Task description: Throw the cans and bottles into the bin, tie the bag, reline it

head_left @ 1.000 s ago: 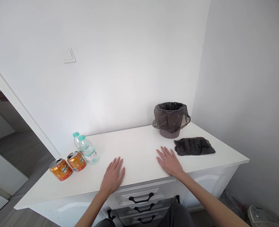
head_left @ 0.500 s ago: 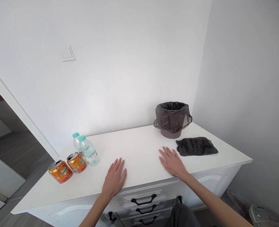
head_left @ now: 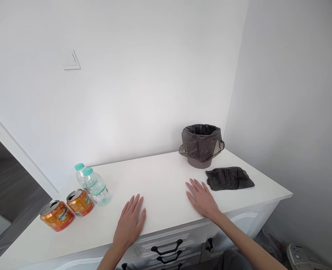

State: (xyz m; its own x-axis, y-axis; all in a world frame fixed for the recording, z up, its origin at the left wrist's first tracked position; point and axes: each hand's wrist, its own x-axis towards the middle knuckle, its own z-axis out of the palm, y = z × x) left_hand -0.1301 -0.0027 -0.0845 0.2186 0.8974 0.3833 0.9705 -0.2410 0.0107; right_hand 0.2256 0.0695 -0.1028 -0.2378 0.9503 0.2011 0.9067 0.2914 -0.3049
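Note:
My left hand (head_left: 129,222) lies flat on the white cabinet top (head_left: 154,187), fingers stretched out, holding nothing. Left of it stand two orange soda cans (head_left: 57,216) with opened tops and two clear plastic bottles (head_left: 97,189) with teal caps; one bottle is partly hidden behind the other. My right hand (head_left: 202,199) also rests flat, its fingers spread and empty. Just beyond its fingers, to the right, lies a folded black plastic bag (head_left: 230,178). Behind that, a small bin (head_left: 200,163) stands upright, lined with a black bag (head_left: 202,144) folded over its rim.
Drawers with black handles (head_left: 167,247) are in the cabinet front below my hands. A white wall with a switch plate (head_left: 72,62) rises behind, and another wall closes the right side. A pale appliance (head_left: 303,255) stands on the floor at lower right.
The view has shifted slightly, so the cans and bottles appear lower and further left. Both hands stay flat on the cabinet top; no object has visibly been moved.

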